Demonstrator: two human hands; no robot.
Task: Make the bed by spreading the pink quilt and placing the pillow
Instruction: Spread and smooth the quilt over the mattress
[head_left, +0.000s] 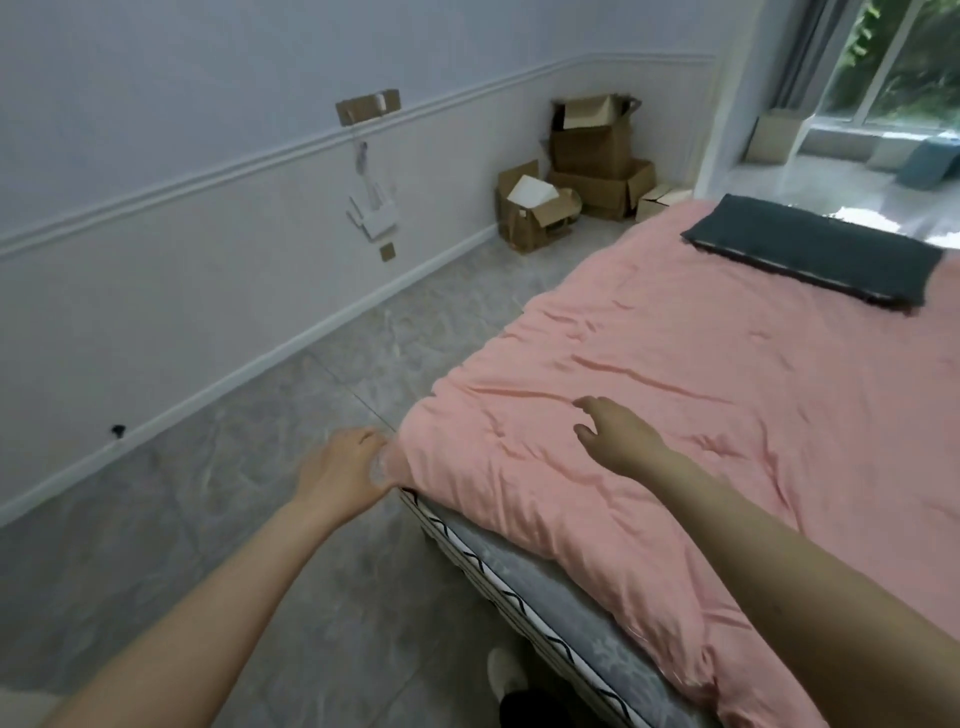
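Inspecting the head view, the only one supplied, we find the pink quilt (701, 395) spread over most of the bed, its near corner bunched at the mattress (524, 577) corner and a strip of patterned mattress left bare along the near edge. We note the left hand (345, 470) at that corner, fingers curled against the fabric; its grip appears clenched on the quilt corner, though the fingertips are partly hidden. We judge it is held there to draw the corner outward and square it over the mattress. The right hand (615, 434) hovers just above or lightly on the quilt, fingers released and spread, grasping nothing; we judge it is placed to smooth the creases near the corner. The dark pillow (815, 249) lies flat on the quilt at the far end of the bed, so placement looks done and corner adjustment remains.

Regarding containers, we record several open cardboard boxes (576, 171) stacked on the floor (260, 415) by the far wall. One holds a white sheet or board; contents of the others cannot be made out
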